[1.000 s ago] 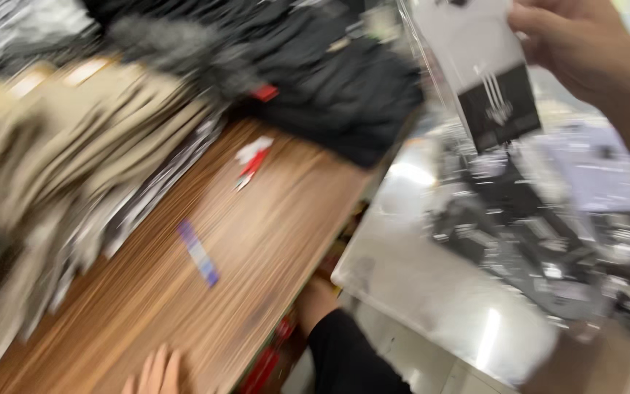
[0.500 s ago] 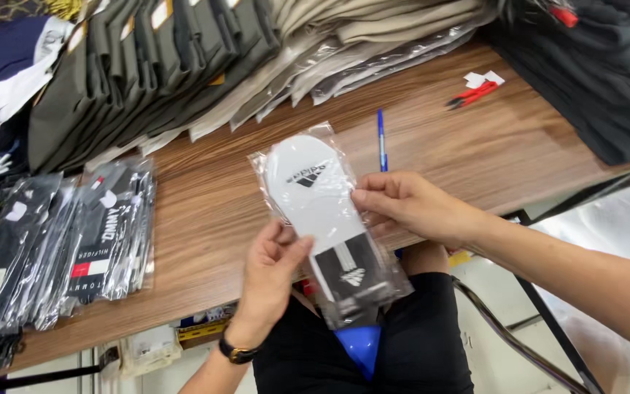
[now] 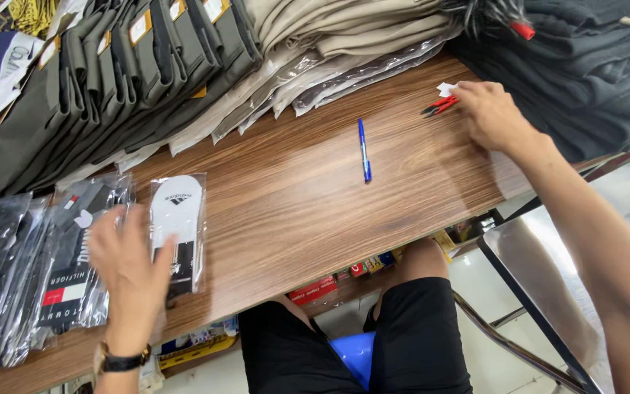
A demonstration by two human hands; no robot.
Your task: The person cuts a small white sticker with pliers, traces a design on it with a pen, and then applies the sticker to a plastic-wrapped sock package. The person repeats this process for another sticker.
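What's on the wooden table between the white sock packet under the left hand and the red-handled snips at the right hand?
In the head view, only a blue pen lies on the bare wooden table between the white sock packet and the red-handled snips.

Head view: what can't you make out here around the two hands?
- Left hand: motion-blurred, so its contact with the white sock packet is unclear.
- Red snips: the right hand covers their handles; grip unclear.
- Dark packets: overlapping and cut off by the left edge, uncountable.
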